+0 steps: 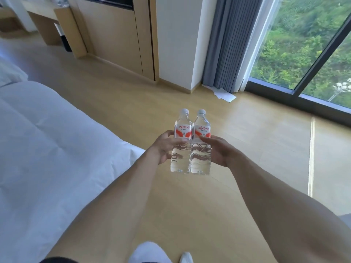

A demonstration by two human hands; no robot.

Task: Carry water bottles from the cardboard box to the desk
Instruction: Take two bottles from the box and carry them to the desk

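**Both arms out, both hands gripping**

I have both bare forearms stretched forward, converging toward the middle. My left hand [164, 147] curls round the left bottle [181, 147], fingers wrapped behind it. My right hand [218, 150] grips the right bottle [201, 149], thumb laid across its front. Both bottles stand upright, touching.

Bright daylight from window [296, 50], wide-angle edge warp.
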